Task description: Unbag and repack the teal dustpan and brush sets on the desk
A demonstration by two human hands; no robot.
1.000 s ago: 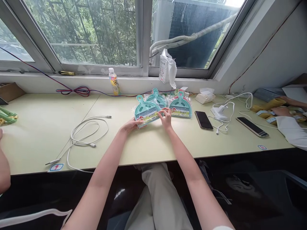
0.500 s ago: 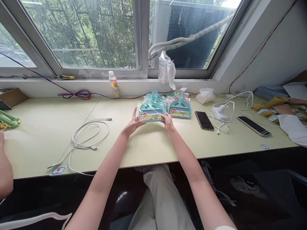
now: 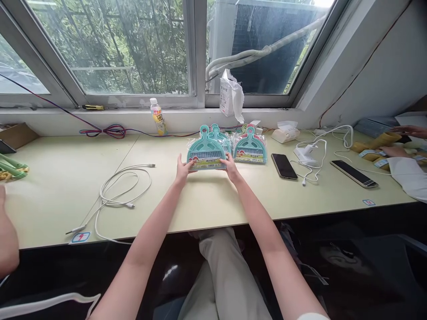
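Note:
A teal dustpan-and-brush set (image 3: pixel 204 151) in clear wrap is held upright between my two hands, its label facing me. My left hand (image 3: pixel 183 170) grips its lower left corner, thumb in front. On the lower right corner my right hand (image 3: pixel 230 168) is closed the same way. Right behind it stands another wrapped teal set (image 3: pixel 220 137), partly hidden by the held one. To the right, a further teal dustpan set (image 3: pixel 250 149) leans upright, with a pink-edged one peeking out behind it.
A coiled white cable (image 3: pixel 108 202) lies at left. At right are a black phone (image 3: pixel 283 166), a white charger (image 3: pixel 305 154), a tissue pack (image 3: pixel 286 132) and another phone (image 3: pixel 354 174). A drink bottle (image 3: pixel 158 118) stands at the back. Other people's arms show at both edges.
The held dustpan set has moved slightly left and toward me, and my left hand has closed more firmly on its corner. At far right another person's hand has come into view.

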